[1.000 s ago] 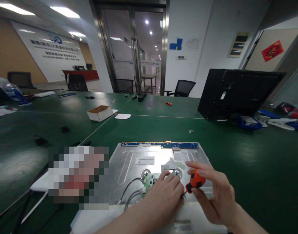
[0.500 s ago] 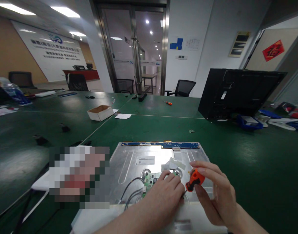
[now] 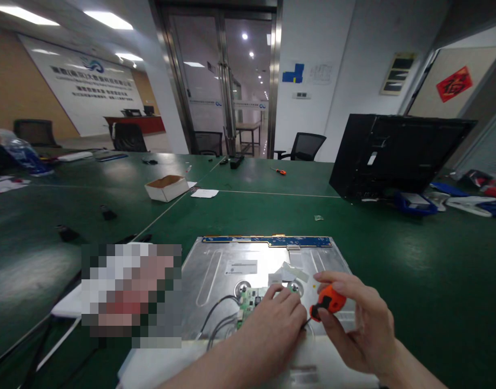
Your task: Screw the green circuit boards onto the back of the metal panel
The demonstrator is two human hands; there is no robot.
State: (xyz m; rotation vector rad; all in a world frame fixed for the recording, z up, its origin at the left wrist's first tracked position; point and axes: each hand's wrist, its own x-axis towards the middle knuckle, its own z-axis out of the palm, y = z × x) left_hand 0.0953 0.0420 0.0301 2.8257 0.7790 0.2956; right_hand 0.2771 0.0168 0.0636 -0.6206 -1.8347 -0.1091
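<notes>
A short orange and black screwdriver (image 3: 329, 300) is held between the thumb and fingers of my right hand (image 3: 365, 319). Its shaft slants down left, and its tip disappears behind my left hand (image 3: 278, 324). That hand lies over a green circuit board (image 3: 248, 300), its fingers curled close together and their tips hidden. The board is on a silver metal display panel (image 3: 215, 265) with round metal mounts, black cables (image 3: 218, 302) and pieces of pale tape. Along the panel's far edge runs a blue circuit strip (image 3: 248, 240).
On the green table (image 3: 264, 213) stand an open cardboard box (image 3: 167, 189) and, at the right, a black monitor housing (image 3: 397, 156). Another orange screwdriver (image 3: 280, 172) lies farther back. A blurred-out patch (image 3: 130, 294) covers something left of the panel.
The screwdriver handle has turned and shifted slightly right in my right hand, whose fingers have moved around it. My left hand stays in place.
</notes>
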